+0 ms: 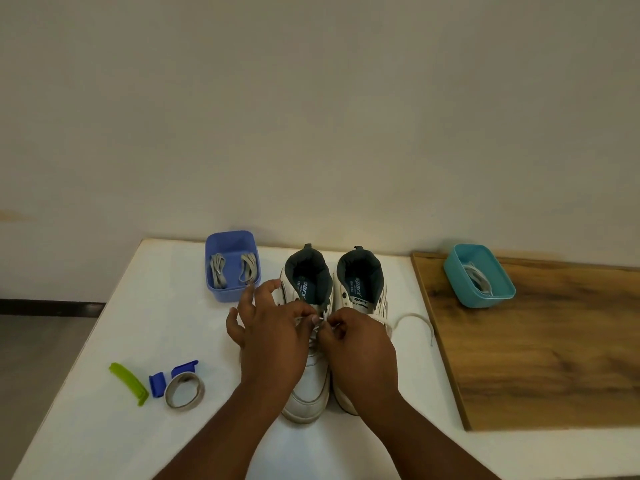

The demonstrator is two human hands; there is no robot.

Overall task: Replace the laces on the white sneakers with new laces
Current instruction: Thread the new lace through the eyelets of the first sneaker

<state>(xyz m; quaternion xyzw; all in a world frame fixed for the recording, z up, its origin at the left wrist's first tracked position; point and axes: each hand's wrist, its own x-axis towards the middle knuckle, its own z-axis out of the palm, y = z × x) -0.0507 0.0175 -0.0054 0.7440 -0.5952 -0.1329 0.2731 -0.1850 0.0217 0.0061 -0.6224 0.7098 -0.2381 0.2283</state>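
Two white sneakers stand side by side, toes toward me: the left sneaker (306,393) and the right sneaker (360,289). My left hand (270,337) and my right hand (360,344) meet over the left sneaker's eyelets, each pinching its white lace (320,322) between thumb and finger. A loose white lace end (414,318) curls out to the right of the right sneaker. A blue tub (232,265) behind my left hand holds two bundled grey laces (218,271). My hands hide most of the lacing.
A teal tub (479,275) with a white lace in it sits on a wooden board (536,358) at the right. A green clip (128,384), blue clips (157,384) and a tape ring (183,391) lie at the front left of the white table (138,306). A wall stands behind.
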